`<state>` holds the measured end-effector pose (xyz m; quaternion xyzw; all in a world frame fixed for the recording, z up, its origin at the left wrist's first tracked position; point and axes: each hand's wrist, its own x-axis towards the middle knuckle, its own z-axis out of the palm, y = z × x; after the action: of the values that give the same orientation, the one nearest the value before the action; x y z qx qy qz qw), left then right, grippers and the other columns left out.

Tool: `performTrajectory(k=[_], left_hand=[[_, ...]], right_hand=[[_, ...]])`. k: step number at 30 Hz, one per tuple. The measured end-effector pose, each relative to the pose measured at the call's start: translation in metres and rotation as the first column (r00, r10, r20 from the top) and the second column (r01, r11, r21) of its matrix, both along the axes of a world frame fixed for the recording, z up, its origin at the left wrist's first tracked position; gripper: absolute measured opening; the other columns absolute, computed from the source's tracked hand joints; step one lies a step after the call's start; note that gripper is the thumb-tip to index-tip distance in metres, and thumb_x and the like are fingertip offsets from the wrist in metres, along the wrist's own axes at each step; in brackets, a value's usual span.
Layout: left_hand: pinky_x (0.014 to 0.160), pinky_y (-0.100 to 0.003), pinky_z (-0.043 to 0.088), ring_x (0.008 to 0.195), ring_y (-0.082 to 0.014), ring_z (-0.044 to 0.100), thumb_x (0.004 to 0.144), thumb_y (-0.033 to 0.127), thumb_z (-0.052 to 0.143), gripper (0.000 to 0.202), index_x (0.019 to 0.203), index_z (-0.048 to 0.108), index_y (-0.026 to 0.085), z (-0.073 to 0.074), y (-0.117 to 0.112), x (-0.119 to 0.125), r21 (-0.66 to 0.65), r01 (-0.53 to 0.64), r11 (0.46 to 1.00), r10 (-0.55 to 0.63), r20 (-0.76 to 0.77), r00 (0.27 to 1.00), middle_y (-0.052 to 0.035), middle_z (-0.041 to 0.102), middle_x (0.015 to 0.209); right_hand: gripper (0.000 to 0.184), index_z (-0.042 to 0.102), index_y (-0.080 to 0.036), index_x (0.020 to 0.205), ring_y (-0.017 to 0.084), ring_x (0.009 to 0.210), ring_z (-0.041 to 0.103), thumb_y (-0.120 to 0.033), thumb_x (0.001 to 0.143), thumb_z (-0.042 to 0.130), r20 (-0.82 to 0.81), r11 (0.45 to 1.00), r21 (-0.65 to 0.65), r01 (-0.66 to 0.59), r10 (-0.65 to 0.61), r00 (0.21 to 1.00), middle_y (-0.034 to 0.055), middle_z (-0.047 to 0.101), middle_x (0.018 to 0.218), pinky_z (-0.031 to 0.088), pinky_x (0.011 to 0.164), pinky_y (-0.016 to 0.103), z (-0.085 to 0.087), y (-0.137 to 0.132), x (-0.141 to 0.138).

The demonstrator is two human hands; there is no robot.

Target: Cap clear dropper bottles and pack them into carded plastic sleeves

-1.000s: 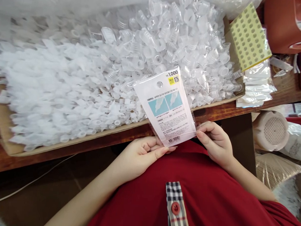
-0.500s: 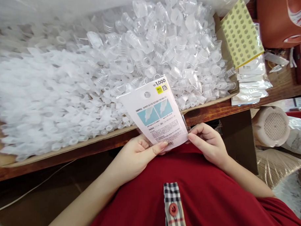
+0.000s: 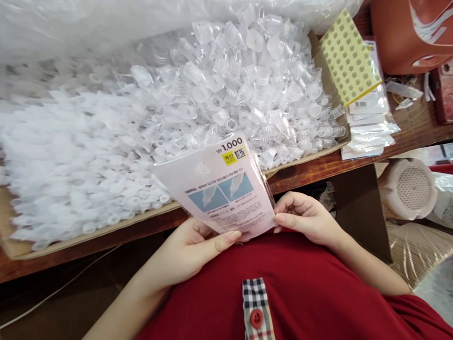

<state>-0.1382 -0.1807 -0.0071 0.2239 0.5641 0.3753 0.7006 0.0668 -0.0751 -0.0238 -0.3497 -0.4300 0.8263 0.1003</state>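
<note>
Between my hands is a white printed package card (image 3: pixel 225 195) in a clear sleeve, with a price, a yellow label and two blue pictures on it. My left hand (image 3: pixel 199 246) pinches its lower left edge, thumb across the front and fingers hidden behind. At its lower right edge, my right hand (image 3: pixel 302 216) grips the card between thumb and fingers. Just beyond lies a shallow cardboard box (image 3: pixel 93 242) heaped with small plastic pieces: milky white nozzle-like tips (image 3: pixel 74 159) on the left and clear ribbed caps (image 3: pixel 259 87) on the right.
Right of the box lie a yellow dotted sheet (image 3: pixel 349 60) and a stack of sleeved cards (image 3: pixel 369 130). An orange-red plastic container (image 3: pixel 420 35) and a reddish phone-like case (image 3: pixel 450 91) sit farther right. Below are a perforated plastic tub (image 3: pixel 409 189) and plastic bags. Clear sheeting (image 3: pixel 105 17) covers the back.
The card has come slightly lower and left in view, its top tilting more away from upright. Both hands keep hold of it. The whole view has shifted a little.
</note>
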Motion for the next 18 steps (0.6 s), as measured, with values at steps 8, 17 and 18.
performTrajectory(k=[8,17,18], left_hand=[[0.1,-0.035,0.048,0.111,-0.027,0.066,0.075,0.035,0.073,0.026,0.099,0.076,0.025,0.019,-0.007,0.003,0.057,-0.088,0.994,0.093,-0.102,0.99,-0.004,0.075,0.113],[0.076,-0.035,0.059,0.085,-0.0288,0.075,0.063,0.029,0.079,0.015,0.077,0.077,0.025,0.023,-0.018,-0.015,-0.048,-0.127,0.991,0.13,0.062,0.99,-0.0046,0.081,0.084],[0.071,-0.033,0.06,0.079,-0.0278,0.075,0.061,0.025,0.079,0.016,0.077,0.078,0.026,0.023,-0.017,-0.017,-0.067,-0.132,0.989,0.139,0.115,0.984,-0.0036,0.081,0.08]], right_hand=[[0.018,0.056,-0.017,0.083,0.009,0.067,0.055,-0.022,0.076,0.072,-0.063,0.884,0.435,-0.172,0.22,0.973,-0.0019,0.06,0.077,0.048,0.062,0.021,0.022,0.014,-0.011],[0.007,0.063,-0.015,0.079,0.01,0.068,0.061,-0.018,0.085,0.063,-0.233,0.911,0.311,-0.27,0.348,0.908,-0.0003,0.065,0.075,0.051,0.065,0.022,0.024,0.028,-0.021],[0.006,0.064,-0.015,0.079,0.01,0.07,0.062,-0.018,0.085,0.064,-0.265,0.919,0.281,-0.275,0.35,0.898,0.0004,0.066,0.076,0.052,0.067,0.023,0.023,0.028,-0.021]])
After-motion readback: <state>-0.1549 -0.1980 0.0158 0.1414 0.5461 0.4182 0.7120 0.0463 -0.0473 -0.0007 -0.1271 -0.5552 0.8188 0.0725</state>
